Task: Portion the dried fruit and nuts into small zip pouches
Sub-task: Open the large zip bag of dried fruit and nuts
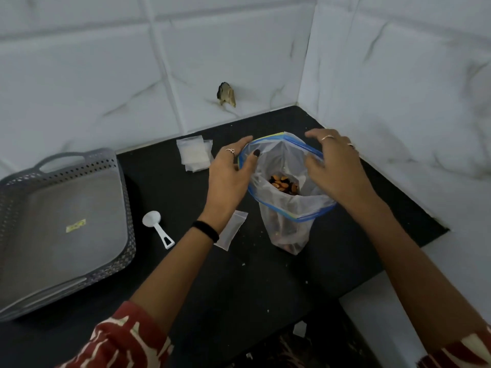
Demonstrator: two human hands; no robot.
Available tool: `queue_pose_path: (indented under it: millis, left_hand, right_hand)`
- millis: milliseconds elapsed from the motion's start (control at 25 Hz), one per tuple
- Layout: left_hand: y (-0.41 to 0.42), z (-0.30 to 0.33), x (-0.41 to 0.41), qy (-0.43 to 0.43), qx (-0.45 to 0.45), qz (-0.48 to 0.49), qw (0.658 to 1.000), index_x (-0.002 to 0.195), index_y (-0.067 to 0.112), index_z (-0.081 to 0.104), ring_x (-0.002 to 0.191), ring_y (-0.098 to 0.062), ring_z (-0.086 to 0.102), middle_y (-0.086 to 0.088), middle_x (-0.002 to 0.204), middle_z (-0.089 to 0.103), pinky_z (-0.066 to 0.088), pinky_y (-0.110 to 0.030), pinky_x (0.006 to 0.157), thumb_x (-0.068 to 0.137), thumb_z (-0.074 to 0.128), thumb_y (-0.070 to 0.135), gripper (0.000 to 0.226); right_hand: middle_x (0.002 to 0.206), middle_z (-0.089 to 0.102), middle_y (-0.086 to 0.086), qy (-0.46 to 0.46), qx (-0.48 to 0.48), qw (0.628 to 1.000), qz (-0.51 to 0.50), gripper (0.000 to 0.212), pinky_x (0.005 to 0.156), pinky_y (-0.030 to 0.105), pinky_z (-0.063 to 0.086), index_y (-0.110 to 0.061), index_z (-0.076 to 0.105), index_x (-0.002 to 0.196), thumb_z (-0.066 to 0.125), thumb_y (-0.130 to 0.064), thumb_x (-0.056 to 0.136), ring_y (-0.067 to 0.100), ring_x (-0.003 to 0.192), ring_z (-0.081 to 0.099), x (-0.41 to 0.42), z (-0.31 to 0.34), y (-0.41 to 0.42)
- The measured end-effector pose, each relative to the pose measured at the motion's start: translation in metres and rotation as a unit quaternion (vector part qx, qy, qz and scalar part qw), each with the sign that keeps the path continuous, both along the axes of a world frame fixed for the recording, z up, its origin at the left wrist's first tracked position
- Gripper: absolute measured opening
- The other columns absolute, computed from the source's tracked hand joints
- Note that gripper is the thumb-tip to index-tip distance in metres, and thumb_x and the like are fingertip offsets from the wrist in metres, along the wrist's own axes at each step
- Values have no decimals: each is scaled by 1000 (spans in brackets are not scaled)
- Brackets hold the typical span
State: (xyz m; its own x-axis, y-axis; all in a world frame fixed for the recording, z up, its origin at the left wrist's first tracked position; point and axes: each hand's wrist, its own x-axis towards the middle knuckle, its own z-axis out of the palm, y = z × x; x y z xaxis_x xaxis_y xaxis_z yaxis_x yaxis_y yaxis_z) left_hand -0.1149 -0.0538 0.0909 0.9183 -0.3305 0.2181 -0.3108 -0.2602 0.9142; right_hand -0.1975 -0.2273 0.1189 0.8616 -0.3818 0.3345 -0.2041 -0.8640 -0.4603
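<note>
A large clear zip bag point(281, 208) with a blue seal stands upright on the black counter point(239, 274), its mouth spread wide. Dried fruit and nuts point(284, 185) lie at its bottom. My left hand point(231, 176) grips the bag's left rim, thumb inside the mouth. My right hand point(337, 168) holds the right rim, fingers curled over the edge. A stack of small empty zip pouches point(194, 155) lies left of the bag by the wall. One more small pouch point(231, 232) lies under my left wrist. A white plastic scoop point(156, 229) rests on the counter to the left.
A grey perforated basket point(63, 229) with a handle sits at the left edge of the counter. White marble-look tiled walls point(398, 102) close the corner behind and to the right. Crumbs dot the counter near the bag.
</note>
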Motion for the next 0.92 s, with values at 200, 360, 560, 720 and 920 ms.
queue_pose_path:
  millis: [200,360,560,720,920]
  left_hand:
    - [-5,3,8,-40,45,-25,998,135,24,53,114,-11,56,0,130,54,49,-30,100,92,62,24,43]
    - [-16,-1,13,-95,65,-28,993,135,23,53,103,-1,50,6,116,56,38,-6,87,94,60,26,41]
    - [-21,0,21,-141,36,-37,989,96,8,68,81,-10,58,-5,92,65,48,-23,75,100,49,26,26]
    - [-31,13,23,99,-38,-89,990,75,3,53,65,-15,44,-11,72,49,40,-30,63,101,46,28,37]
    - [-40,20,25,490,-196,-99,843,112,-2,61,83,-27,66,-21,106,67,58,-37,70,101,45,30,38]
  right_hand:
    - [133,49,5,103,-4,995,13,64,100,45,43,-21,37,138,66,-36,83,26,120,49,15,1,1]
    - [115,60,4,118,-52,991,-24,41,85,40,50,-22,43,132,51,-36,95,24,104,60,23,-9,2]
    - [69,56,3,80,218,972,42,28,62,32,42,-17,58,71,52,-30,95,17,67,54,25,4,-10]
    - [84,73,12,81,477,874,40,24,77,37,53,-12,73,84,55,-25,94,27,83,67,26,12,-8]
    - [82,69,9,156,672,724,-18,23,78,33,52,-6,70,97,57,-23,91,21,77,65,25,3,-12]
